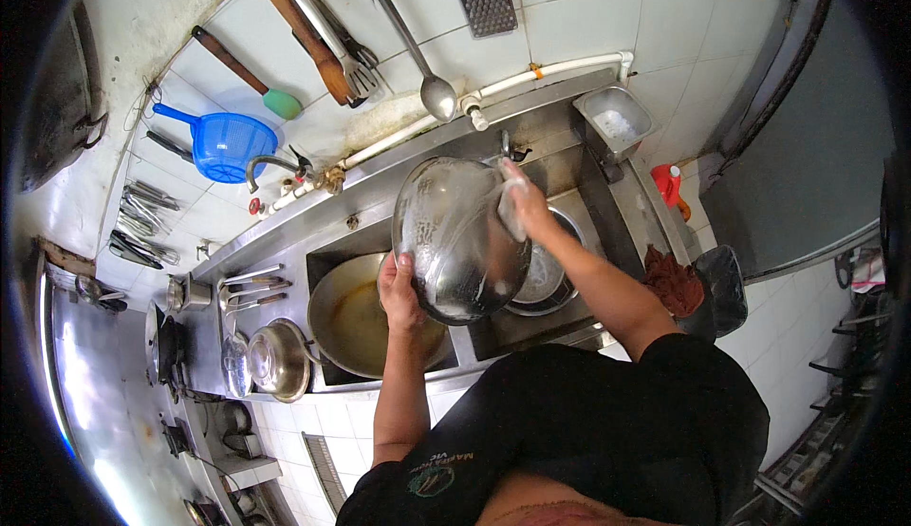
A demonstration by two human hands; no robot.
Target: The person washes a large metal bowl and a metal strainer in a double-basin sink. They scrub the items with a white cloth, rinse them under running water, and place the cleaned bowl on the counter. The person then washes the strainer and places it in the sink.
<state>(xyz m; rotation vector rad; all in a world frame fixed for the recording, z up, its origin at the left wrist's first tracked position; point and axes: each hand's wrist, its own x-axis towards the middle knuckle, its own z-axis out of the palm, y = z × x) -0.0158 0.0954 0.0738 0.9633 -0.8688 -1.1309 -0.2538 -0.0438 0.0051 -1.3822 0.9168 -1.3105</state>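
Observation:
A large round stainless steel bowl (452, 241), its outer surface streaked with suds, is held up above the double sink. My left hand (402, 291) grips its rim on the left side, thumb on the outside. On the opposite side my right hand (525, 202) presses a pale, sudsy cloth or sponge (511, 214) against the metal. Below and left, a wide metal pan (341, 341) with murky liquid fills the left basin. Under my right forearm, another round metal vessel (544, 280) with whitish liquid sits in the right basin, partly hidden by the bowl.
Ladles (253, 287) and an upturned metal bowl (281, 362) lie on the left drainboard. A faucet (274, 164) and white pipe run along the wall. A steel container (615, 120) stands at the sink's far right corner. A blue strainer (231, 145) and utensils hang on the tiles.

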